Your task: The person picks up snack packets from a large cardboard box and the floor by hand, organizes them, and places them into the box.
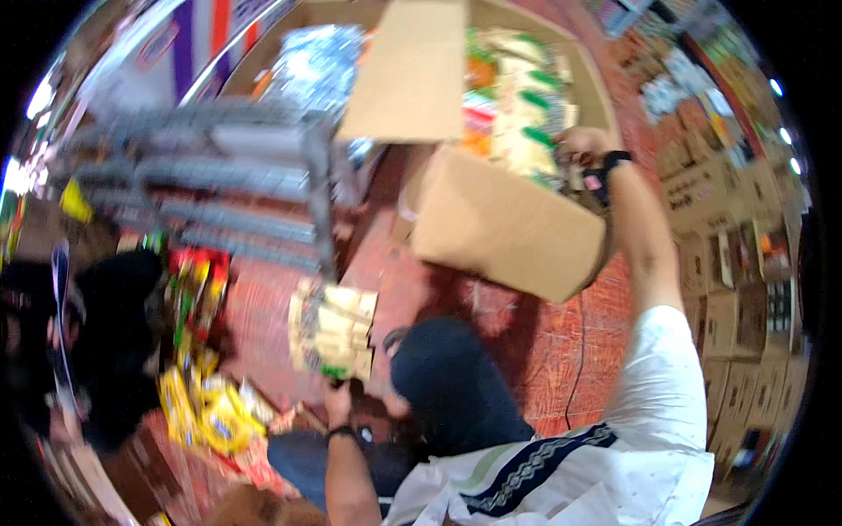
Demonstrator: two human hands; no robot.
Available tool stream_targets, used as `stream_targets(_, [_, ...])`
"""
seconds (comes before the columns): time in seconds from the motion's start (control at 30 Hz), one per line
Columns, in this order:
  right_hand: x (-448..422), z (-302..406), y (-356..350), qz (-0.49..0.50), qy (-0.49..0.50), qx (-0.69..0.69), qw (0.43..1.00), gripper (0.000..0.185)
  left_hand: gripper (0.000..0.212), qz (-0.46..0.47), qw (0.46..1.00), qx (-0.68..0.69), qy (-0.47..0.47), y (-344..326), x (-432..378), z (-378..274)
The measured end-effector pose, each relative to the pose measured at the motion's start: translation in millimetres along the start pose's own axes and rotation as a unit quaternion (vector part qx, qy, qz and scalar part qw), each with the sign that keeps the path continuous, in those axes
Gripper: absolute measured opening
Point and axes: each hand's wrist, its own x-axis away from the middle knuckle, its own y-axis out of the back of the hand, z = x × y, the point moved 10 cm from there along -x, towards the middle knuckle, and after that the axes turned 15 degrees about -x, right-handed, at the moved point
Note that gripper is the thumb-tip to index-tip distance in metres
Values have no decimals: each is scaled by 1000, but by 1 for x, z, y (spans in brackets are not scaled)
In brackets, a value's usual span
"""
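My left hand [339,402] is low in front of me, its fingers at the lower end of a bundle of beige packets [334,329], and it appears to hold them. Beyond my knees stands a large open cardboard box [510,223] with its flaps folded out. My right hand [584,144] reaches to the box's right side, fingers curled against a row of beige packets with green marks [529,105]. Blur hides whether it grips one. Orange and red packs [479,125] and a shiny silvery-blue pack [316,69] also lie inside the box.
A grey metal rack [230,177] stands left of the box. Yellow packs [217,411] and red packs [200,283] lie on the left. Another person in dark clothing [118,348] is at the far left. Stacked cartons [723,322] line the right. A cable [580,368] crosses the red floor.
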Motion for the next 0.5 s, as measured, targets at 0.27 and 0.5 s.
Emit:
stream_targets(0.27, [28, -10, 69, -23, -39, 155, 987, 69, 80, -5, 990, -110, 87, -15, 6, -46])
stream_targets(0.5, [27, 14, -5, 29, 4, 146, 989, 74, 64, -26, 1000, 8, 11, 29, -33, 9])
